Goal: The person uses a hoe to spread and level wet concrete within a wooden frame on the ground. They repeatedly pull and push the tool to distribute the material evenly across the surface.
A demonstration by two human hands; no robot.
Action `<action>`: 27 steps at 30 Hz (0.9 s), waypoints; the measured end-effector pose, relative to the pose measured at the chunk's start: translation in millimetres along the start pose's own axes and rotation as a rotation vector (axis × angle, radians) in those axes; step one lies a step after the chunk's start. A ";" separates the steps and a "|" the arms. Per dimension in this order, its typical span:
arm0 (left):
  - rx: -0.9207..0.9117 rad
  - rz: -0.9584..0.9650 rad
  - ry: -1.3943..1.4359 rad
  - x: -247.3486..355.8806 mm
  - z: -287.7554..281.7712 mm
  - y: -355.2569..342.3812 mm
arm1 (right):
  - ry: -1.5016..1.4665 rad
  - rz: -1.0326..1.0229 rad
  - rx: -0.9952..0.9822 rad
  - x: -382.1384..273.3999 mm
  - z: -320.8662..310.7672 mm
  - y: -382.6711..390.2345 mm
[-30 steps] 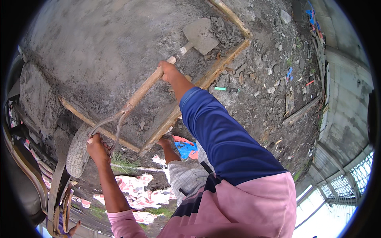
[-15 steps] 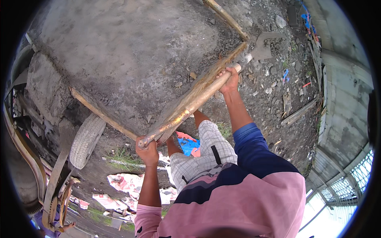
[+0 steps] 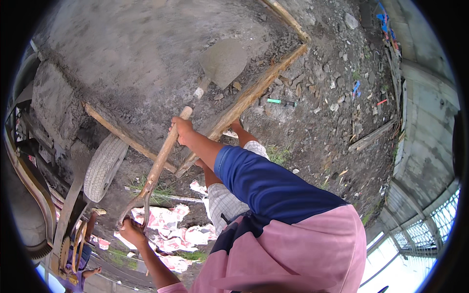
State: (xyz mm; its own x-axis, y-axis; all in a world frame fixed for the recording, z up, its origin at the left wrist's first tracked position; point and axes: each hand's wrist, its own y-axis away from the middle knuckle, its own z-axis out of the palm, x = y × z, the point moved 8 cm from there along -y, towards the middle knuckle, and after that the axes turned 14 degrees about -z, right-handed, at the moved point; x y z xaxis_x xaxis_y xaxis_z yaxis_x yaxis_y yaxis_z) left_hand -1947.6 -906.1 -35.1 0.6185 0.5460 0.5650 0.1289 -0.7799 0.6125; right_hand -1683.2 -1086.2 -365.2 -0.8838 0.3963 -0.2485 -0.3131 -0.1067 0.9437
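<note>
A long shovel (image 3: pixel 165 150) slants from the lower left up toward the grey surface. My left hand (image 3: pixel 132 232) is closed round the grip at its forked handle end. Higher up, my right hand (image 3: pixel 182 130) wraps round the wooden shaft. The rounded grey shovel blade (image 3: pixel 224 62) is over the rough grey mortar-like surface (image 3: pixel 146 53), inside a border of wooden boards (image 3: pixel 259 88). Whether the blade touches the surface I cannot tell. My legs stand just outside the near board.
A rubber tyre (image 3: pixel 106 167) stands at the left, by metal machine parts (image 3: pixel 73 205). Torn white-and-red sacks (image 3: pixel 168 229) lie near my feet. Rubble, a green-and-black object (image 3: pixel 282 102) and a plank (image 3: pixel 372 136) lie at right. Another person (image 3: pixel 80 259) is at lower left.
The shovel has swung left, its blade going from the rubble outside the boards to over the grey surface. My right hand moved left, and my left hand moved down and left.
</note>
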 end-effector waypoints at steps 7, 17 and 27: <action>0.138 -0.122 -0.147 -4.2 64.6 -0.9 | 0.052 -0.044 0.111 -22.8 -39.2 -41.3; -0.170 -0.150 0.104 -13.1 235.1 85.8 | 0.093 -0.195 0.000 -219.9 -87.7 -102.8; -0.425 0.235 0.024 9.9 234.9 113.2 | -0.262 -0.433 0.097 -323.6 -162.5 50.8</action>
State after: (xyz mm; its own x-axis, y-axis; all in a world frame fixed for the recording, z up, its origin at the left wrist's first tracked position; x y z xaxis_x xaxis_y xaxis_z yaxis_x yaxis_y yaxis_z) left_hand -1744.9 -1060.9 -90.0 0.5742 0.3814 0.7245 -0.3427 -0.6917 0.6357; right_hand -1469.6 -1368.1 -272.4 -0.5601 0.6016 -0.5695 -0.5864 0.1976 0.7855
